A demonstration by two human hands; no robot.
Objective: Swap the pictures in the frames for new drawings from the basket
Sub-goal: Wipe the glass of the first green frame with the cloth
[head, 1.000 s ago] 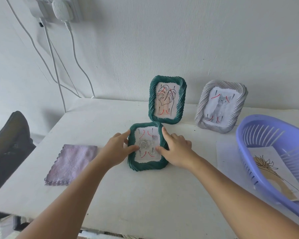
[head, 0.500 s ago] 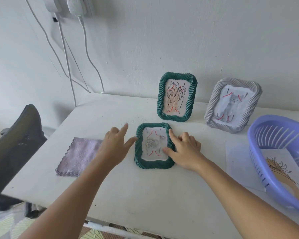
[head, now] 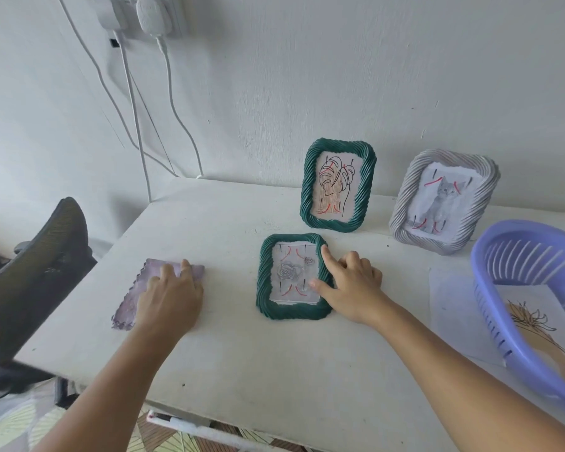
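Both hands reach over a white worktop [head: 242, 353], bare forearms entering from the near edge. Left hand [head: 170, 295] lies palm down with fingers spread loosely on a small lilac cloth [head: 129, 305] at the left; it covers the cloth's right half, and whether the fingertips grip the fabric cannot be told. Right hand [head: 351, 288] rests at the right edge of a dark green frame [head: 265, 275] lying flat near the middle of the worktop. Its index finger stretches along the frame's right rim, its thumb touches the lower right part of the clear pane, and the other fingers are curled; it presses rather than pinches. Under the pane sits a faint grey rose drawing [head: 289, 272] with red marks, hard to make out through glare.

Farther back, a second green frame [head: 307, 190] stands upright against the wall, showing a line drawing of a leaf. To its right a grey frame [head: 402, 203] leans back, holding a picture of a grey kitten.

At the right edge, a lilac plastic basket [head: 490, 288] is cut off by the picture border. Inside it lies a new drawing [head: 535, 324] of a brown and black plant shape, only partly seen. A pale sheet of paper [head: 450, 308] lies beneath the basket, mostly hidden.

At far left, a dark chair back [head: 36, 282] is partly out of view. White cables [head: 134, 125] hang from plugs on the wall.
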